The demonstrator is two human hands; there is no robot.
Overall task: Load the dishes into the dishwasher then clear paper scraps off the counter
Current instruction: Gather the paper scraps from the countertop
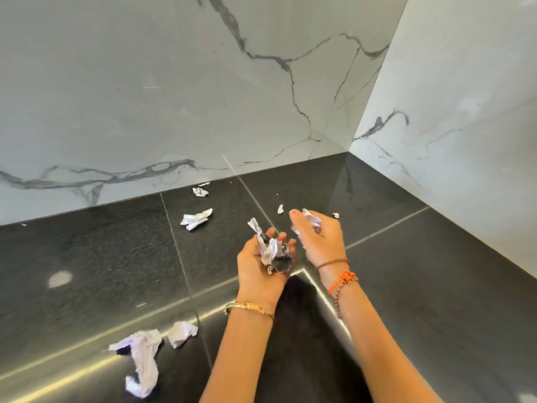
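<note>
Both hands (left [263,264], right [318,237]) hold paper scraps [273,251].

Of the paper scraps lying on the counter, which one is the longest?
The long twisted scrap at the near left edge of the counter. It stretches in a strip, while the other loose scraps are small crumpled bits.

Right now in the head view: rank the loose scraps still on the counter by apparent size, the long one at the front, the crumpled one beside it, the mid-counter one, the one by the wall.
1. Long front scrap, though nearest the camera.
2. and 3. Crumpled front scrap and mid-counter scrap look alike; unranked.
4. Scrap by the wall.
</note>
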